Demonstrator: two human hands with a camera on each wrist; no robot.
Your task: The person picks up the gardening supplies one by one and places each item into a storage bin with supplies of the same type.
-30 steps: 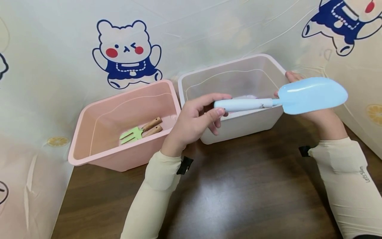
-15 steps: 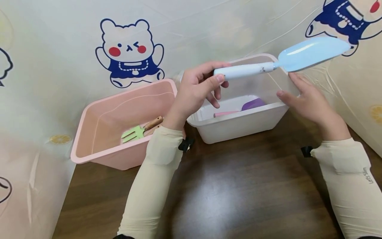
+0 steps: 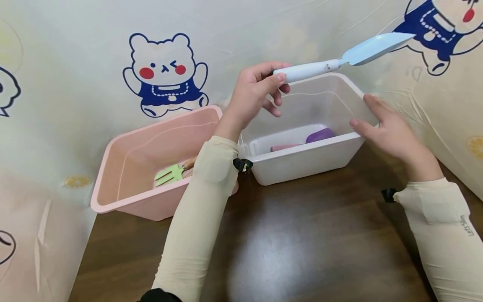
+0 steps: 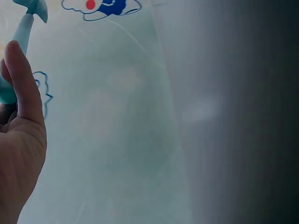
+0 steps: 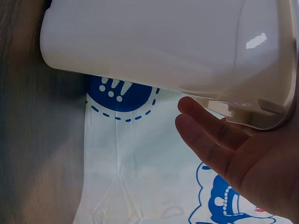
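My left hand [image 3: 250,90] holds a light blue garden trowel by the end of its handle [image 3: 305,71], above the back rim of the white tub [image 3: 302,163]. The trowel's scoop [image 3: 373,48] points right and tilts upward. In the left wrist view, the thumb lies along the trowel handle [image 4: 23,35]. My right hand [image 3: 394,132] holds the tub's right rim, thumb over the rim and fingers outside. The right wrist view shows those fingers [image 5: 210,135] rather straight beside the outer wall. A purple scoop [image 3: 320,135] with a pink handle [image 3: 284,147] lies in the white tub.
Left of the white tub stands a pink tub [image 3: 141,204]. A green hand fork [image 3: 170,174] with a wooden handle lies in it, partly hidden by my left sleeve. Both tubs stand on a dark wooden table [image 3: 302,243], against a cartoon-printed sheet [image 3: 234,37].
My left hand has raised the trowel, its scoop tilting upward and leaving my right hand uncovered. The purple scoop has come into view. My right hand has stayed at the white tub's rim.
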